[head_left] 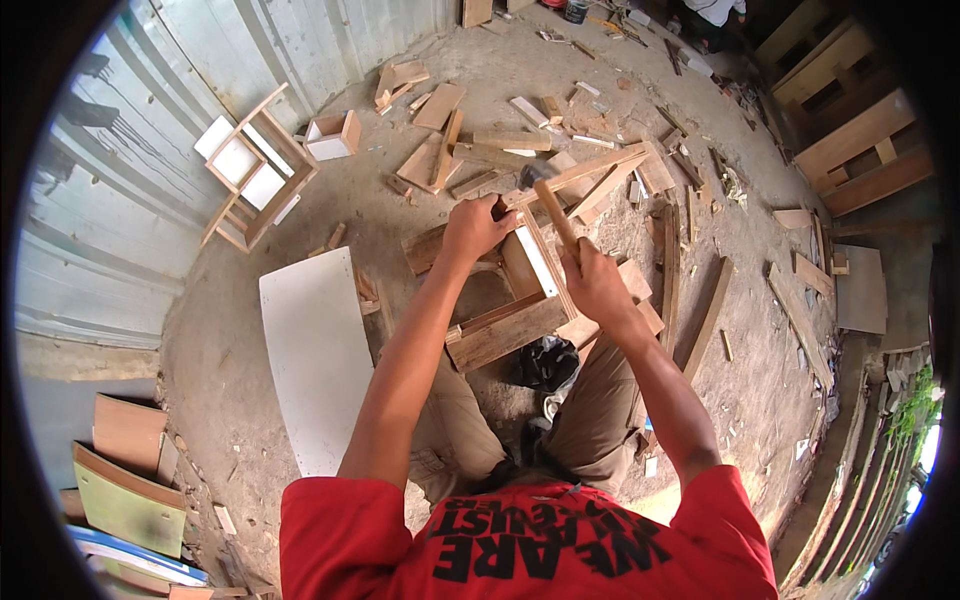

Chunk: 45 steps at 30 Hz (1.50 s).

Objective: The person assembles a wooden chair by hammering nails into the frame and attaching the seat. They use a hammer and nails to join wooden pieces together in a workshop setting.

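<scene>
My right hand point(597, 285) is closed round the wooden handle of a hammer point(557, 214). The hammer's dark head is raised beside the far end of a small wooden frame point(508, 332), close to my left hand point(474, 232). That left hand rests at the frame's far corner with its fingers curled together; whatever they pinch is too small or hidden to name. The frame, made of rough boards with a white strip point(537, 260) along its right part, lies in front of my knees. A black plastic bag point(546, 363) sits between my legs, below the frame.
A white panel point(315, 350) lies on the floor at left. Beyond it stand a wooden rack point(262, 170) and a small open box point(333, 134) near the metal wall point(110, 220). Scrap boards point(500, 150) litter the far floor, with long planks point(706, 318) at right. Another person point(712, 12) is far off.
</scene>
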Each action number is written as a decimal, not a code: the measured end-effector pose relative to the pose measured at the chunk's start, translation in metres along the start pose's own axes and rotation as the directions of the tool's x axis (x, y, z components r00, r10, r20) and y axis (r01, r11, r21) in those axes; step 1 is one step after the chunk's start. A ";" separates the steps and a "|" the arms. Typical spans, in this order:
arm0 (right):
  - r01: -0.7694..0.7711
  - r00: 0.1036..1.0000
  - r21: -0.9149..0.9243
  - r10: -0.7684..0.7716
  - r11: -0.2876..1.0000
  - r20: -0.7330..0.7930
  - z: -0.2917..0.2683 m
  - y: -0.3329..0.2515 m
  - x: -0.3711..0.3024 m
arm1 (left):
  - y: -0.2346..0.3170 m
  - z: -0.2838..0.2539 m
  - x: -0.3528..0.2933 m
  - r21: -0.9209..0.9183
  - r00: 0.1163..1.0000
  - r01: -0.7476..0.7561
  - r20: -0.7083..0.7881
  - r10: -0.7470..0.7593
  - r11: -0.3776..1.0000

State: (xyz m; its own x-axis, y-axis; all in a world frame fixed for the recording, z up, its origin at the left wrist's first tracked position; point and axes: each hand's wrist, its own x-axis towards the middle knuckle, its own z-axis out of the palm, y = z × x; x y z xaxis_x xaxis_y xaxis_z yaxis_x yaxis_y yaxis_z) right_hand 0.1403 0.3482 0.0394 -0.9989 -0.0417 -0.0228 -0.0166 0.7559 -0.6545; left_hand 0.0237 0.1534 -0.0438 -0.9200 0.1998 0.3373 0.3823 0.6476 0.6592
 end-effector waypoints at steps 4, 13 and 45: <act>0.096 0.976 0.164 -0.060 0.982 -0.210 -0.025 -0.040 0.008 | 0.003 -0.007 -0.001 0.006 0.996 0.076 0.046 -0.077 0.997; 0.067 0.982 0.168 -0.036 0.984 -0.183 -0.027 -0.055 0.007 | 0.000 -0.007 -0.002 -0.007 0.997 0.068 0.033 -0.067 0.998; -0.009 0.995 0.094 0.019 0.996 -0.101 -0.037 0.027 0.000 | 0.008 0.000 0.002 0.101 0.994 0.045 0.099 -0.055 0.994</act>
State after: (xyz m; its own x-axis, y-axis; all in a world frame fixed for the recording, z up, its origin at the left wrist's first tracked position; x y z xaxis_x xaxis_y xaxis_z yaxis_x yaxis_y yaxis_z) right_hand 0.1378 0.3932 0.0497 -0.9984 0.0387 0.0418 -0.0034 0.6918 -0.7221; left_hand 0.0253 0.1584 -0.0381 -0.9435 0.2358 0.2327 0.3302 0.7269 0.6021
